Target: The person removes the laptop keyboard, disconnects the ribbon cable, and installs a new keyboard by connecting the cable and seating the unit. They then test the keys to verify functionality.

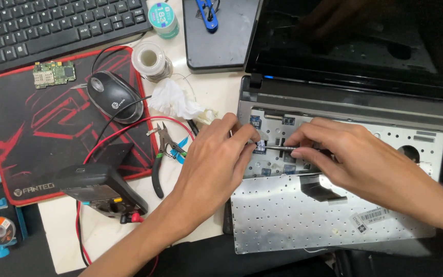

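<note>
In the head view, both hands work over an opened laptop (349, 110) whose keyboard (324, 215) lies flipped face down toward the person. The right hand (355, 159) pinches thin metal tweezers (278, 147), its fingers (303, 150) narrow around the stem; the left hand (221, 159) steadies the tip near a small connector, fingers curled close, gripping nothing I can make out. The tweezers look light, stiff and slippery, best held mid-stem. Pliers (164, 154) lie on the desk (211, 92).

Two bare forearms, no sleeves, left hand (216, 164), right hand (344, 154), no rings, short nails
</note>
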